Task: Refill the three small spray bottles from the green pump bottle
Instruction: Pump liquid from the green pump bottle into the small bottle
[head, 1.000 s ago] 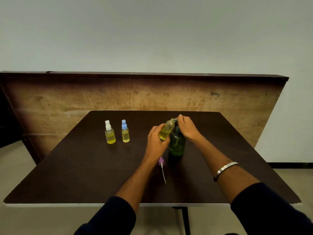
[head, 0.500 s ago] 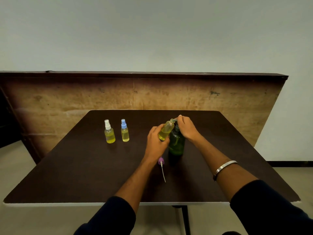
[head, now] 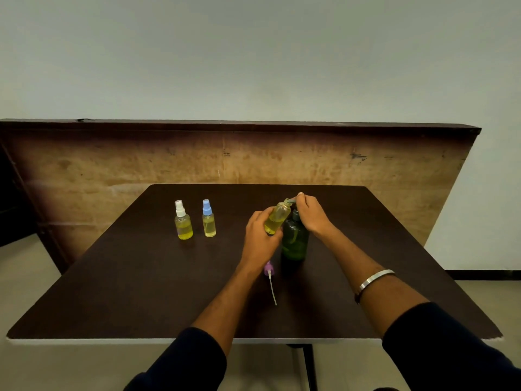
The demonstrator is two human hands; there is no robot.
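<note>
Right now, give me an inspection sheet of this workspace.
Surface: dark table, bare apart from the job's things.
Job's things: green bottle upright; open bottle tilted at its spout; white-cap bottle and blue-cap bottle standing capped; purple sprayer lying loose.
Clutter: nothing seen.
Hands: left hand holds the open bottle; right hand on the pump.
Cables: nothing seen.
Surroundings: wooden board, pale wall.

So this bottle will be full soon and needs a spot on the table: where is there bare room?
Bare room: between the blue-capped bottle and the left hand, the near-left of the table, and right of the green pump bottle. It is crowded around the held bottle, right hand and purple sprayer.
</note>
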